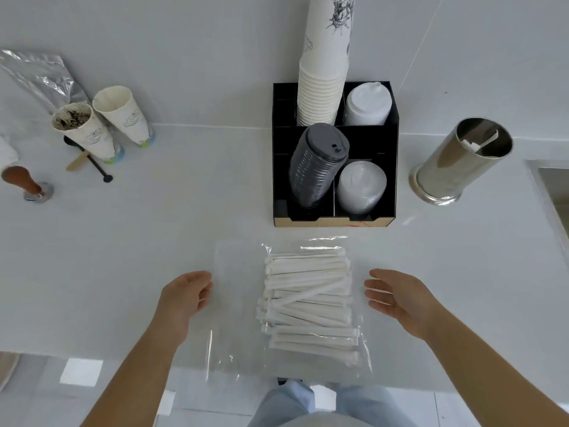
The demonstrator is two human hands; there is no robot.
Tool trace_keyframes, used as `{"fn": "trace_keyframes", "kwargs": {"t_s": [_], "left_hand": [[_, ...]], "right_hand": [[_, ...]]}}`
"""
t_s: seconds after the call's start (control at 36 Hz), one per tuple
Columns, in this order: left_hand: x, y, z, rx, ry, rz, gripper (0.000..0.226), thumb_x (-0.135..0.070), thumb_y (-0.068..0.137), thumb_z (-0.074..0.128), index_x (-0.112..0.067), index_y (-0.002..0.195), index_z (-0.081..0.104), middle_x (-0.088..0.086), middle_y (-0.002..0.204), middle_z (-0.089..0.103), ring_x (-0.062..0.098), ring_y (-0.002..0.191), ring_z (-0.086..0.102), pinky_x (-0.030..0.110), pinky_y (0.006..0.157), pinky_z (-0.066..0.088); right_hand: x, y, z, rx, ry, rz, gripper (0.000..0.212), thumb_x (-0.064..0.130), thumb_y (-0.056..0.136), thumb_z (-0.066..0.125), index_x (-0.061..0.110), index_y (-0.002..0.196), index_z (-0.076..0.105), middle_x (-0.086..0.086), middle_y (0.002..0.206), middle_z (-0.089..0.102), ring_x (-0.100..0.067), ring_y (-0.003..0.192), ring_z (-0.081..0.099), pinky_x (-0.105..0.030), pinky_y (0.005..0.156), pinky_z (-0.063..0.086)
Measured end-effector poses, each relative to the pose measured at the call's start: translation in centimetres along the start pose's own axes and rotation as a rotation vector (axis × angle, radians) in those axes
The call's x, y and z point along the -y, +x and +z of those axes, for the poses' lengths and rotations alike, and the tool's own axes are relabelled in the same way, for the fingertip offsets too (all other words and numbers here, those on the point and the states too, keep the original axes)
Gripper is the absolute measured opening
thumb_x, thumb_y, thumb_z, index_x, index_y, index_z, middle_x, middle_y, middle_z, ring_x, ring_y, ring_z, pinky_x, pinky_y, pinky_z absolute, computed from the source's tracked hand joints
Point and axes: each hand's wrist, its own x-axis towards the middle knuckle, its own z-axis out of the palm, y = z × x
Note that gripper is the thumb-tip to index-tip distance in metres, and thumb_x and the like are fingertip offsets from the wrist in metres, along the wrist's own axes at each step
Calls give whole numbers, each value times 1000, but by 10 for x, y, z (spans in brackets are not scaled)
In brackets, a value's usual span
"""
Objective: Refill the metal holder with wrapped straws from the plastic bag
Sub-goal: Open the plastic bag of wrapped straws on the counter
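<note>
We've got the plastic bag (286,306) of wrapped straws (308,303) flat on the counter (154,235), our left hand (184,295) and right hand (397,298) spread empty either side, probably framing it for a grab. The metal holder (458,161) waits far right, nearly empty.

White bench (154,235), black organiser (334,214) at 12 o'clock with paper cups (323,87) and lid stacks (318,164), two used cups (101,124) at 10 o'clock, foil bag (40,78), tamper (26,183) at 9 o'clock
</note>
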Motion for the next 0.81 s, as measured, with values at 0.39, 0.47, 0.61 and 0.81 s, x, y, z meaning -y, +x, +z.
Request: {"fn": "trace_keyframes", "kwargs": {"t_s": [0.39,0.47,0.61,0.81], "left_hand": [[14,10,8,118,262,7,11,-6,78,69,1,70,67,13,65,59,22,55,53,29,60,46],[14,10,8,129,261,23,11,-4,79,65,7,77,68,16,69,69,27,61,66,32,62,56],[16,5,12,110,261,114,18,-2,83,61,15,78,59,16,65,67,23,51,58,22,44,43],[16,-5,20,175,139,128,10,1,88,60,6,80,62,6,61,66,19,48,57,24,42,44]], "right_hand": [[-35,1,41,-117,-539,-120,13,4,78,69,7,70,60,-9,62,59,-24,57,53,-38,65,52],[-37,2,40,-117,-500,-167,16,2,82,66,5,69,57,-7,62,62,-19,49,58,-37,62,57],[-44,-4,37,-76,-364,-220,15,4,88,63,9,75,59,-10,68,71,-19,51,63,-32,56,56],[-45,-21,26,-43,-259,-270,16,-1,92,59,5,78,56,-14,70,69,-23,50,60,-30,50,53]]}}
